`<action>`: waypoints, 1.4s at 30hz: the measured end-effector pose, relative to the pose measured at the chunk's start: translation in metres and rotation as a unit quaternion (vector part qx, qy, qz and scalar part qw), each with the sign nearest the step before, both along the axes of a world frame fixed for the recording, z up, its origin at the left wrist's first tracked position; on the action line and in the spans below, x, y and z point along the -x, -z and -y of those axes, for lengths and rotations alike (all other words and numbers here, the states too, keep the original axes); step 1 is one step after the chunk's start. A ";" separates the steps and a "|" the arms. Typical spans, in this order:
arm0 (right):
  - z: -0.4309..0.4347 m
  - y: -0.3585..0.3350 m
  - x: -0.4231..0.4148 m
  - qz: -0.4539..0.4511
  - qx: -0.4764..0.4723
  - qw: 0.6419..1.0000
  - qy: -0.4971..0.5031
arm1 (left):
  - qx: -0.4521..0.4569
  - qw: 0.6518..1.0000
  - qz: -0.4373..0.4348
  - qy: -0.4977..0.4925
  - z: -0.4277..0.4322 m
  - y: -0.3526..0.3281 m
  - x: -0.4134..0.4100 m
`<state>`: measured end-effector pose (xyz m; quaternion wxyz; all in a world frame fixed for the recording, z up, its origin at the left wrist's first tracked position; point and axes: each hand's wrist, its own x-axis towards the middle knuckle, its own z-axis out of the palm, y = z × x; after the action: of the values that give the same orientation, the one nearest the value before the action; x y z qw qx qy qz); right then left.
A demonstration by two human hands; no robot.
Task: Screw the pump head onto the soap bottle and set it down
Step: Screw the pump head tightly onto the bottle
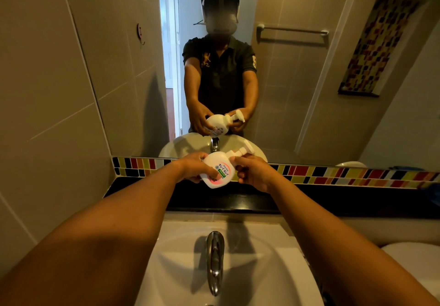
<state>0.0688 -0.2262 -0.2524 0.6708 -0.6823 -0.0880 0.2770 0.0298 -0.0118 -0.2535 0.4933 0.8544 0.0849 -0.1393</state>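
Note:
A white soap bottle (215,171) with a pink and green label is held tilted in the air above the black ledge, its neck pointing up and right. My left hand (194,166) wraps around the bottle's body, the thumb across the label. My right hand (252,171) grips the collar of the white pump head (244,151), which sits on the bottle's neck with its nozzle pointing up and right. My fingers hide the joint between the pump and the bottle.
A black ledge (333,198) runs below a strip of coloured tiles (357,174) and a large mirror (309,91) that reflects a person. A white sink (262,270) with a chrome faucet (215,260) lies below my arms. Tiled wall stands at the left.

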 end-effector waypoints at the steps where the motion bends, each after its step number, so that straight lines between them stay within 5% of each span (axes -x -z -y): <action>1: -0.001 0.002 0.000 0.005 0.009 1.000 0.008 | -0.003 1.000 -0.001 0.001 0.001 0.001 0.001; 22: -0.002 0.000 0.006 0.003 -0.022 0.999 -0.028 | -0.010 1.000 -0.006 -0.001 -0.005 -0.003 0.004; 34: 0.002 0.001 0.012 0.040 -0.012 0.998 0.043 | -0.050 0.998 0.006 0.029 0.005 -0.012 0.001; 42: 0.007 -0.010 0.016 0.048 -0.012 0.998 0.041 | 0.075 0.993 -0.085 0.041 -0.002 -0.039 0.011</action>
<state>0.0531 -0.2328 -0.2421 0.6849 -0.6895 -0.0954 0.2156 0.0189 -0.0098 -0.2149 0.5410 0.8027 0.0804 -0.2378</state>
